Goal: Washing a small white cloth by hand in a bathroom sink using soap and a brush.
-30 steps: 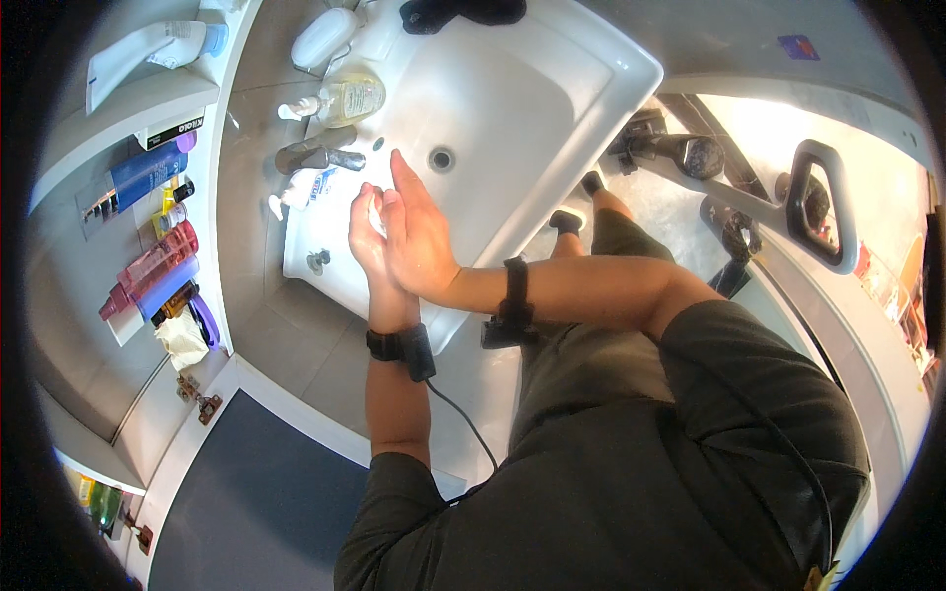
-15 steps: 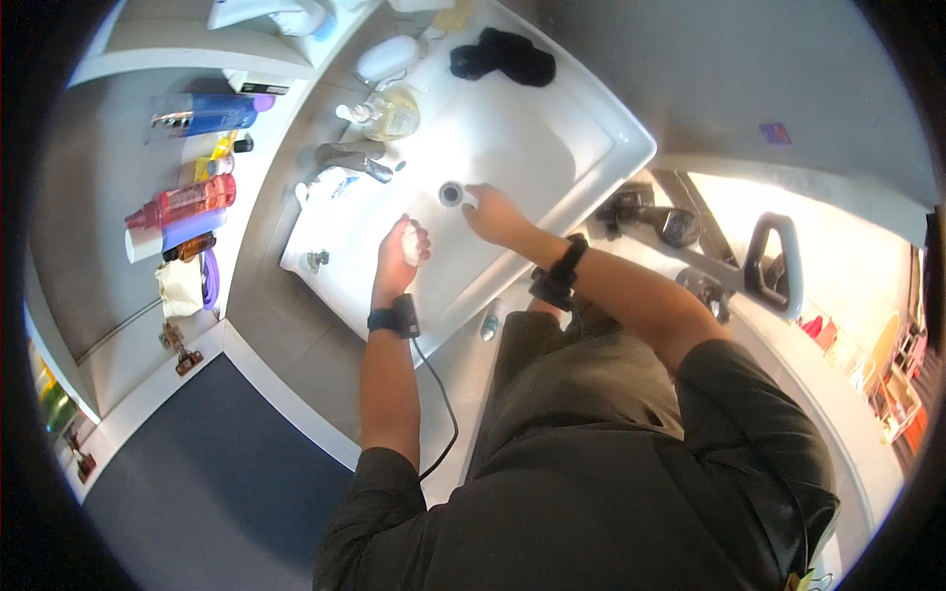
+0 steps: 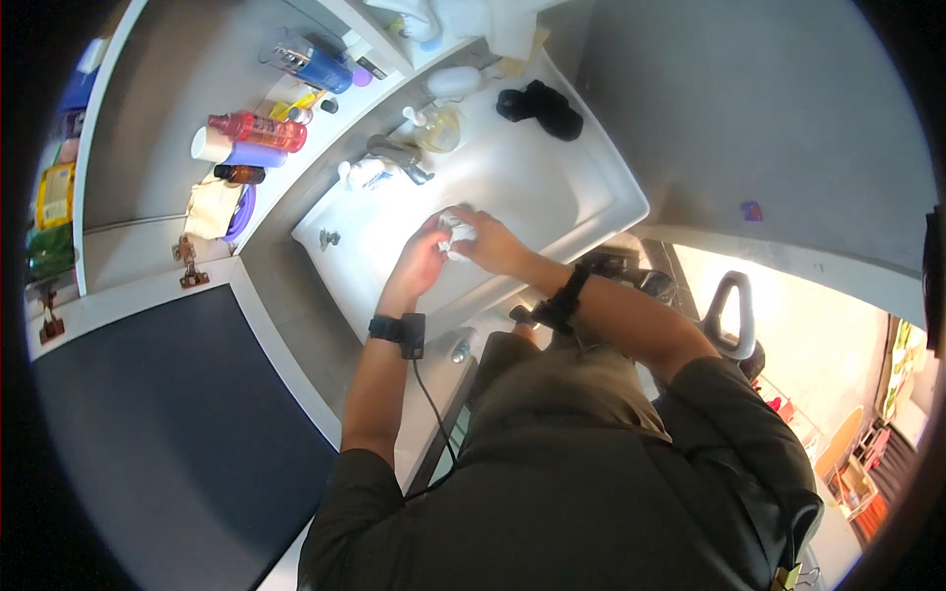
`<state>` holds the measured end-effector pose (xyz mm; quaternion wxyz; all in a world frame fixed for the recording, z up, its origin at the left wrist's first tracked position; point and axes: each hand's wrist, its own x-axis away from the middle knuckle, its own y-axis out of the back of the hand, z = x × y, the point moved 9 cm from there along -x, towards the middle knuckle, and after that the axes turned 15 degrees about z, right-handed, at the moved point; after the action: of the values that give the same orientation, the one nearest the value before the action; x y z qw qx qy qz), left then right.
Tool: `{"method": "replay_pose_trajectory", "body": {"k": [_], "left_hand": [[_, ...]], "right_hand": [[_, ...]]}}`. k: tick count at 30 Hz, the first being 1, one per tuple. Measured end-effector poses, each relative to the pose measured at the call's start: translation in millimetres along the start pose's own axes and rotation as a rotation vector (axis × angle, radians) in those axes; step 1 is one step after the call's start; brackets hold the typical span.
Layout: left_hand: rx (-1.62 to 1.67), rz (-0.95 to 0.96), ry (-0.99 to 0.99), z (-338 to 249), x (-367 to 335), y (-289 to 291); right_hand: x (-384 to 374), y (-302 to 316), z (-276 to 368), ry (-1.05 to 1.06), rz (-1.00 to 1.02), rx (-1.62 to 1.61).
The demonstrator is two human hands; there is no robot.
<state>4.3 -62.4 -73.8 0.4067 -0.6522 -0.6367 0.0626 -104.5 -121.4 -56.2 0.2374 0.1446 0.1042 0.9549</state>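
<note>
Over the white sink (image 3: pixel 616 209), my two hands meet around a small crumpled white cloth (image 3: pixel 455 234). My left hand (image 3: pixel 422 260) grips its left side with curled fingers. From the right, my right hand (image 3: pixel 495 246) pinches the same cloth between thumb and fingers. Its exact kind is hard to make out, as the fingers cover much of it. Just beyond the hands, the drain is mostly hidden. A metal faucet (image 3: pixel 399 156) stands at the sink's left edge, with a white tube (image 3: pixel 369 175) beside it.
A black bundle of fabric (image 3: pixel 542 106) lies in the sink's far corner. Along the far left rim stand a clear pump bottle (image 3: pixel 439 128) and a white rounded object (image 3: pixel 455 83). An open cabinet at left holds a red bottle (image 3: pixel 261 130); its dark door (image 3: pixel 187 414) hangs open below.
My right hand has left the drain area and taken hold of the white cloth, which only my left hand held before. My left hand has come toward the right one. The whole view has shifted.
</note>
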Motion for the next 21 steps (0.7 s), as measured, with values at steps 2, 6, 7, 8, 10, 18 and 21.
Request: {"method": "replay_pose_trajectory", "body": {"k": [2,6,7,8,10,18,21], "left_hand": [[-0.057,0.015,-0.006,-19.2,15.5,-28.4],[-0.222,-0.105,-0.01,-37.8,48.2,-15.1],[-0.234,-0.172,-0.025,-42.5,57.8,-8.3],[-0.242,-0.243,-0.039,-45.9,68.2,-1.7],[-0.245,-0.311,-0.081,-54.4,86.0,5.8],[-0.428,-0.38,-0.153,-89.4,115.2,-30.8],[-0.48,-0.341,-0.147,-95.8,112.2,-28.0]], "right_hand": [[-2.7,11.3,7.4,0.046,0.079,-0.125],[-2.9,30.1,14.7,0.087,0.054,0.007],[-3.9,36.5,9.0,0.075,0.051,-0.08],[-4.0,42.0,4.5,0.062,0.052,-0.168],[-4.3,53.7,11.6,0.021,0.093,-0.272],[12.8,65.6,69.7,0.055,0.216,-0.702],[5.8,71.0,66.0,-0.066,0.183,-0.478]]}}
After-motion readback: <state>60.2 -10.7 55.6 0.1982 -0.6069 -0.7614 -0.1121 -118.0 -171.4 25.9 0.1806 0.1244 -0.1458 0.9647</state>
